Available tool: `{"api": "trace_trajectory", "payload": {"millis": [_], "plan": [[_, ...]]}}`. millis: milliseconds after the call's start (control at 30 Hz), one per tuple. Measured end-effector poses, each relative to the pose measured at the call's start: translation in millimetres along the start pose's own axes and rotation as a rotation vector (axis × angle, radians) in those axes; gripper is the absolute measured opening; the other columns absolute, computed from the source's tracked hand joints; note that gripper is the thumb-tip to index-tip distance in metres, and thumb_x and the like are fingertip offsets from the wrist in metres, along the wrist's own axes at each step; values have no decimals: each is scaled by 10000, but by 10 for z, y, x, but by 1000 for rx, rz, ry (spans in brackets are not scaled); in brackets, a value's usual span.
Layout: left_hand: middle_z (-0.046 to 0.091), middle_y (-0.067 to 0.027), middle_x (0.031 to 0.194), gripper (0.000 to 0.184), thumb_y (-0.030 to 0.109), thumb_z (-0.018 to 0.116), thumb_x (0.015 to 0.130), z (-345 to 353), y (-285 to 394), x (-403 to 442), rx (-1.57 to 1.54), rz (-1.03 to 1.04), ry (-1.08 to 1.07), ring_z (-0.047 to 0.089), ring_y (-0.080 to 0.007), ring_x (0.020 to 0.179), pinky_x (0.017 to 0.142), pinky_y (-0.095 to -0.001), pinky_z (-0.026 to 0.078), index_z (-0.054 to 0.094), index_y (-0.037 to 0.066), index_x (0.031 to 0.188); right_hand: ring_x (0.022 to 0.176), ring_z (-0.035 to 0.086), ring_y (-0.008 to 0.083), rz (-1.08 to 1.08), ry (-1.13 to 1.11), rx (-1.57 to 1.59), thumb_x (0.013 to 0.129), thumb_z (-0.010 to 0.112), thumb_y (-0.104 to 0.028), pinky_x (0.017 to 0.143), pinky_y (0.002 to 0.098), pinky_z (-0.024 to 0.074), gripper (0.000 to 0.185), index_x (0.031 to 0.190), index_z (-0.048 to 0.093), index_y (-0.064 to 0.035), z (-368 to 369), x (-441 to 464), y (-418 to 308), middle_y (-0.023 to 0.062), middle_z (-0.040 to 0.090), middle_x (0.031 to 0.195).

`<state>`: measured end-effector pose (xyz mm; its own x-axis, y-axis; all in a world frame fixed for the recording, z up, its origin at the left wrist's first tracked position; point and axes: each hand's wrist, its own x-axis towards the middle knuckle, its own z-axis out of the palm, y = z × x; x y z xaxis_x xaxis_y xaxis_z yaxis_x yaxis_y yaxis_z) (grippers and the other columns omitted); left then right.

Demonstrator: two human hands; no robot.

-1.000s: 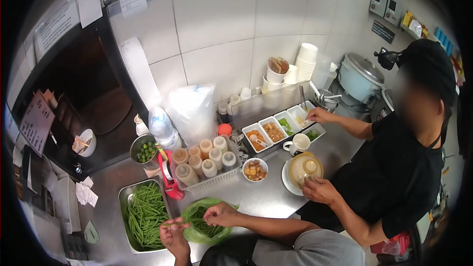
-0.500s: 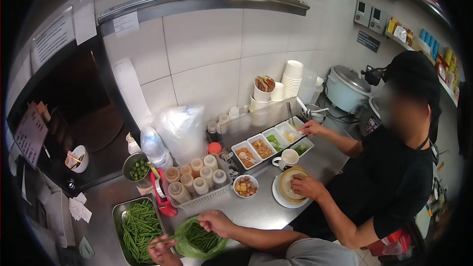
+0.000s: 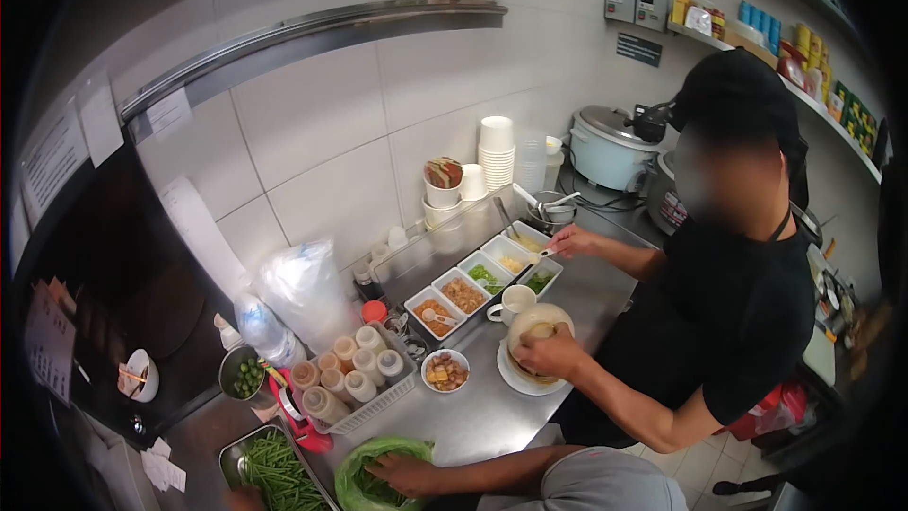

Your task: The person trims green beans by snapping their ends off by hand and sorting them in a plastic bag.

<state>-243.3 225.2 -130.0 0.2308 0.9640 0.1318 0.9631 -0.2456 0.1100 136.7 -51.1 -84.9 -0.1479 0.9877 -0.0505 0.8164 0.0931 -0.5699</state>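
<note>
Has the right hand [image 3: 402, 475] down in the open green bag [image 3: 350, 487], near the bench's [image 3: 473, 421] near edge, with fingers on the green beans [image 3: 373, 490] inside. Cannot tell grasping from merely resting there, given partly hidden fingertips. Has the left hand [image 3: 244, 499] at the left side of the metal tray [image 3: 226, 460], farther left along the same edge; too blurred and cut off to tell clenched from released. From the right fingers, must look left past bag rim and tray wall to find the heaped beans [image 3: 276, 473], mostly slanting along the tray's length and much nearer the left hand. Directly under the right hand, by contrast, for beans in the bag. Farther from the near edge, shows 1 red dispenser [image 3: 305, 424] and 1 bottle basket [image 3: 378, 401].
</note>
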Motion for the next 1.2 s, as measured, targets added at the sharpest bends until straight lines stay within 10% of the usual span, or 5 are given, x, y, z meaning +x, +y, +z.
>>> {"api": "trace_trajectory", "payload": {"millis": [267,333,433,767,1200], "plan": [[657,-240,992,442,355,648,833,-911,1348,-578,-155,-217,-117,641,-350,915,760,-428,497,642,-6,1087,1194,422,383,-109,25,-181,770,552,-114,962,484,382,450,1201,496,2,232,117,249,206,446,1240],[676,-182,929,368,285,631,864,-1183,1749,-818,-341,79,-13,652,-281,846,731,-358,501,640,2,1099,1159,460,390,-31,-52,-16,778,558,-136,967,487,383,402,1154,511,-3,277,176,267,216,461,1224],[652,-84,890,219,172,589,910,-1202,2264,-1151,-1230,99,-302,604,-175,812,771,-286,470,642,27,1066,1126,492,388,-14,-16,-19,782,573,-163,964,483,390,418,1169,517,-17,172,146,174,217,475,1222],[676,-189,906,264,298,659,839,-668,2743,-1556,-403,347,-575,651,-337,882,761,-411,496,680,71,972,1054,550,357,49,-160,-174,805,526,-172,900,451,442,299,1057,601,-29,33,6,118,186,528,1178],[679,-186,882,219,242,634,823,-245,2538,-1514,-439,357,-559,658,-336,837,736,-414,499,698,87,965,986,579,348,-141,66,-162,793,529,-166,851,443,467,244,999,577,-45,34,-90,228,175,563,1058]]}}
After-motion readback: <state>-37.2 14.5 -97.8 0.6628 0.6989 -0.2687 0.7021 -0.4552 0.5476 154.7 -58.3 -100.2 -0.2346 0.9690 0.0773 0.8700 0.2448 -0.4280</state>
